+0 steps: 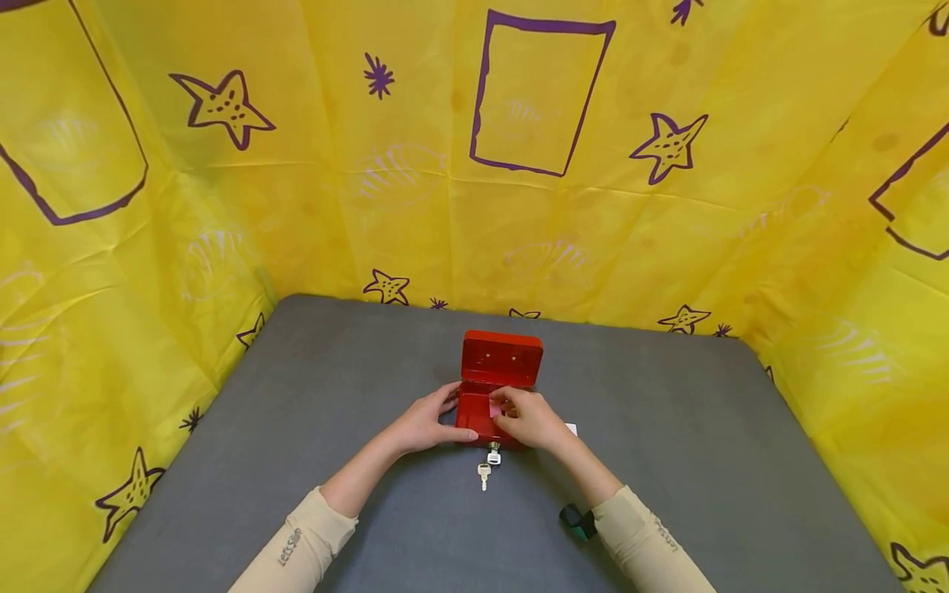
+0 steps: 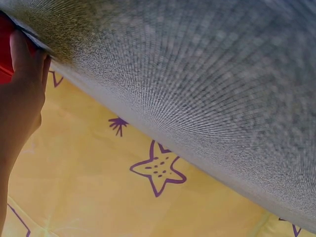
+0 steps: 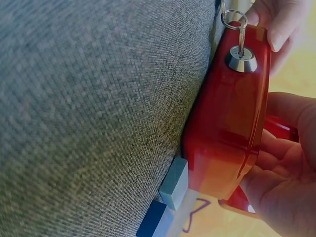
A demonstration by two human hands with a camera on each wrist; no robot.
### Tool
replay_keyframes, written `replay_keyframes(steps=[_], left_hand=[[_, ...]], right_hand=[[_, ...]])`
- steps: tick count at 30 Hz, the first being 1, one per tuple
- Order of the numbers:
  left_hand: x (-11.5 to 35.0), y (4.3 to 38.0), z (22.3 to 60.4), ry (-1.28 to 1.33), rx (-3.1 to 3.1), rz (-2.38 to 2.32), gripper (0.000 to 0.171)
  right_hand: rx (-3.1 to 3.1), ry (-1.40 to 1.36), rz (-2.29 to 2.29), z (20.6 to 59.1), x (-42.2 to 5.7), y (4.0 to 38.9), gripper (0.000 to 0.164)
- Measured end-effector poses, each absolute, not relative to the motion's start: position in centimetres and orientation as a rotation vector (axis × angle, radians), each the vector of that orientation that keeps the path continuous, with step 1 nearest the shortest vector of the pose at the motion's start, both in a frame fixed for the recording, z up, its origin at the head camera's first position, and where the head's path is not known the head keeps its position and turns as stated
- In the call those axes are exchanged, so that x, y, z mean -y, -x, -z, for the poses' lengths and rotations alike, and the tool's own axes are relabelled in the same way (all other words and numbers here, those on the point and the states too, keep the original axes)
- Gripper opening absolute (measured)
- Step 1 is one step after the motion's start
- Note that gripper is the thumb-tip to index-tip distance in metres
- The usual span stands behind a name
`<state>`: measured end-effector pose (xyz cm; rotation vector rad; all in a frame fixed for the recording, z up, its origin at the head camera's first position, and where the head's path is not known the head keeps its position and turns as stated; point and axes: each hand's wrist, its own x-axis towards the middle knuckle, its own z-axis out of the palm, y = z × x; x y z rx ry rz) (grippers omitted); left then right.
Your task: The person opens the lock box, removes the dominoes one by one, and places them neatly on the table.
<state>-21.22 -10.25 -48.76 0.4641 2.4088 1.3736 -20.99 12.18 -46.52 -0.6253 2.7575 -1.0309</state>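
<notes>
As the box (image 3: 224,116) sits near the table's (image 1: 667,436) middle, lid (image 1: 501,357) raised at 12 o'clock, your right hand (image 1: 530,418) pinches a pink piece (image 1: 495,408) inside; your left hand (image 1: 430,422) grips its 9 o'clock side, thumb on the near rim. Keys (image 1: 484,473) show at 6, teal block (image 3: 175,185) and blue block (image 3: 154,220) at 3.

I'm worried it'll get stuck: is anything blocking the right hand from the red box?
Nothing visible is. The lid stands open at the back, the right hand is over the open red box, and the keys are outside in front.
</notes>
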Motion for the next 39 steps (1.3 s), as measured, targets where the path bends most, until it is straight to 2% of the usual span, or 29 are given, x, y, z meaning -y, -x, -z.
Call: replay_keyframes(steps=[23,34,39], left_hand=[[10.3,21.2,48.7,-0.478,-2.396,-1.384,0.092],[10.4,21.2,48.7,-0.484,-2.404,-1.375,0.093],[10.4,21.2,48.7,-0.485,-2.401,-1.378,0.093]], right_hand=[[-2.705,0.781,1.086,47.3,-11.4,20.7,0.031],[-2.676,0.759,1.112,47.5,-10.8,20.7,0.032],[-2.668,0.640,1.141,47.4,-10.7,20.8,0.034]])
